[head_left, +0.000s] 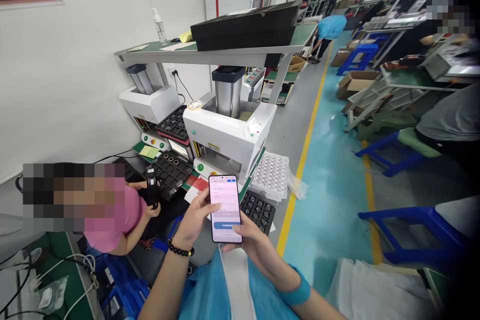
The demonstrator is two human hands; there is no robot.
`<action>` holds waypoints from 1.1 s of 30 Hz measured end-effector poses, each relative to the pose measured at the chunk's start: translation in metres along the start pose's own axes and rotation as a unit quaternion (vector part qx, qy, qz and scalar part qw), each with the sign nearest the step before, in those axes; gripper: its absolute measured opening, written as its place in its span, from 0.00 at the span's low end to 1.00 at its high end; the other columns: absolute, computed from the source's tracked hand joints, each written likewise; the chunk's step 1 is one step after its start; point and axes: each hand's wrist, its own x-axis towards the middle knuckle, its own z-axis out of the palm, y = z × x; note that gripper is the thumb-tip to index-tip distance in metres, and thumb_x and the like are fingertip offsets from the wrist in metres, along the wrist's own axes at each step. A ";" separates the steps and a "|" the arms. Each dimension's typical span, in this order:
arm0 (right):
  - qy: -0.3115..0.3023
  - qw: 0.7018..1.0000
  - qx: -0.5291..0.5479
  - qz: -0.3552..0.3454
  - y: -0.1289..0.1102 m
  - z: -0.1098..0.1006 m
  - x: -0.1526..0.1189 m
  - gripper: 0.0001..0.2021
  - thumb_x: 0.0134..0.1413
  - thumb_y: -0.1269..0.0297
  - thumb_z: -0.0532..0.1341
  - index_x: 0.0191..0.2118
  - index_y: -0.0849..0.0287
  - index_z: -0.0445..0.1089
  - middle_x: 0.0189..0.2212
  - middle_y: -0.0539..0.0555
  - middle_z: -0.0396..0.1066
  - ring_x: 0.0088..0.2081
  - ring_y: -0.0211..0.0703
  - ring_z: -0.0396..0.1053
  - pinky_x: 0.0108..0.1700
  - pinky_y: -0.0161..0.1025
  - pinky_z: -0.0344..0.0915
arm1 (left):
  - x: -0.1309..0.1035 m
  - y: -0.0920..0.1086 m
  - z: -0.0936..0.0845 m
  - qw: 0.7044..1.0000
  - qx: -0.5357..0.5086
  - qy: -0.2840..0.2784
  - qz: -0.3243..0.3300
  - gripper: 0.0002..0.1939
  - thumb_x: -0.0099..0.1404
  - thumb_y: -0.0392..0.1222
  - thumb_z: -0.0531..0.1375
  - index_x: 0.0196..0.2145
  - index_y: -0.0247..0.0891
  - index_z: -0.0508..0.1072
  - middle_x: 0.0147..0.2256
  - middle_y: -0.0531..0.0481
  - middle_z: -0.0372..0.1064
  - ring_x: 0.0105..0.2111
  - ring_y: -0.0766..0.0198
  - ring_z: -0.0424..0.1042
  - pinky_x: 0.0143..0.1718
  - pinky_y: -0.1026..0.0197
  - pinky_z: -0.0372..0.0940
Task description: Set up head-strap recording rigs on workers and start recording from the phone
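A smartphone (225, 214) with a lit pale pink screen is held upright in front of my body. On its left edge my left hand (195, 217) grips it, the thumb lying over the middle of the screen. My right hand (252, 235) holds the lower right side, and its thumb is over the screen by a blue button. The fingers behind the phone are hidden. Beyond the phone stands a white press machine (225, 132) with a metal cylinder on top.
A person in a pink top (112, 220) sits at left, holding a dark object (152, 187). Black trays (258, 210) and a clear plastic tray (270, 175) lie right of the press. Blue stools (408, 220) stand along the aisle (322, 160). A shelf holds a long black box (245, 27).
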 end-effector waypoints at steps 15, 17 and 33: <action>0.002 1.000 0.004 0.001 0.000 -0.003 0.002 0.27 0.56 0.63 0.61 0.62 0.56 0.62 0.50 0.59 0.72 0.45 0.51 0.71 0.39 0.46 0.76 | 0.004 0.000 0.001 1.000 -0.004 -0.002 0.001 0.25 0.62 0.40 0.64 0.57 0.39 0.70 0.55 0.44 0.70 0.54 0.51 0.69 0.53 0.55 0.63; 0.003 1.000 0.003 0.001 0.000 -0.004 0.002 0.27 0.56 0.63 0.61 0.62 0.56 0.62 0.51 0.59 0.72 0.45 0.51 0.71 0.39 0.46 0.76 | 0.005 -0.002 0.000 1.000 0.002 -0.006 0.009 0.27 0.60 0.37 0.65 0.57 0.40 0.70 0.55 0.45 0.70 0.54 0.52 0.69 0.54 0.55 0.63; 0.010 1.000 0.003 0.010 -0.002 -0.005 0.001 0.29 0.55 0.63 0.61 0.63 0.57 0.60 0.51 0.60 0.72 0.46 0.52 0.71 0.39 0.47 0.75 | 0.005 -0.001 0.003 1.000 0.002 0.000 0.000 0.24 0.62 0.39 0.63 0.56 0.40 0.71 0.54 0.45 0.71 0.53 0.52 0.70 0.53 0.55 0.63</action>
